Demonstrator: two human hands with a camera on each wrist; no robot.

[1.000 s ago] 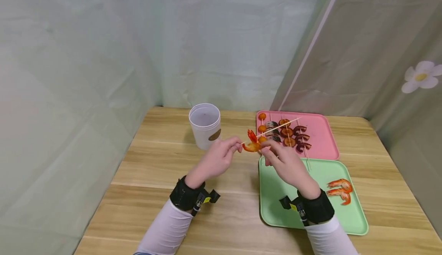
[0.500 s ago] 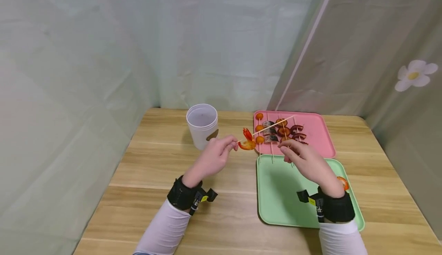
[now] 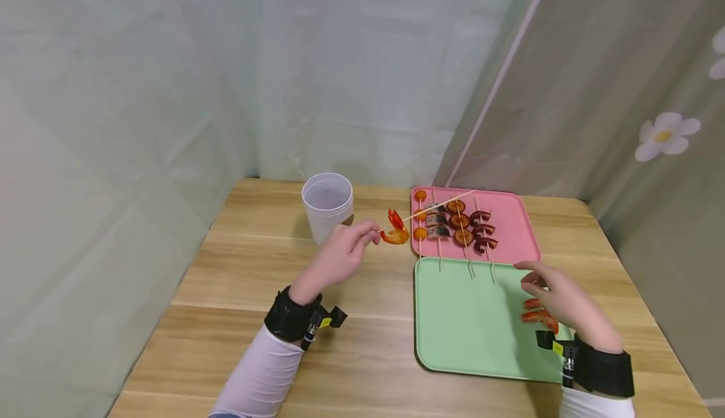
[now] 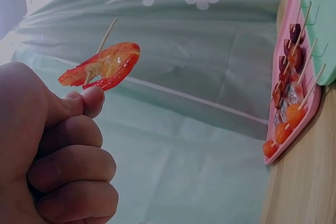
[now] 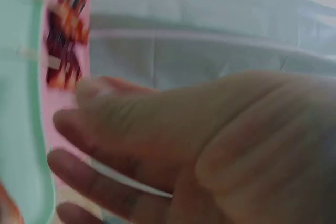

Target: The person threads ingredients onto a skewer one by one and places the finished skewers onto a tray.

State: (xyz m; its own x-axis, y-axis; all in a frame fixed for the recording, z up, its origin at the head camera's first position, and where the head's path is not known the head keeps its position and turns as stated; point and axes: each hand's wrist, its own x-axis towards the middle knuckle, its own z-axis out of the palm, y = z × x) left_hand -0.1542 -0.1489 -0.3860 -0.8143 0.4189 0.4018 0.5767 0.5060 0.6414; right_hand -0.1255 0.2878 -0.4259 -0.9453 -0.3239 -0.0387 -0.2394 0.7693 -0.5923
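Note:
My left hand pinches a thin wooden skewer near one end, between thumb and forefinger. One orange-red shrimp is threaded on it, just past the fingertips, and the bare stick runs on up to the right. In the left wrist view the shrimp curls round the stick above my thumb, the other fingers folded into the palm. My right hand, holding nothing, hovers over the right side of the green tray with fingers loosely bent. Loose shrimps lie below it, partly hidden by the hand.
Behind the green tray is a pink tray with several loaded skewers: orange balls, fish pieces, mushroom slices and dark tentacle pieces. Their sticks overhang the green tray. A white bucket stands behind my left hand.
My right hand has let go of the shrimp and moved right and toward me, over the loose shrimps. The left hand still holds the skewer, nearly in place.

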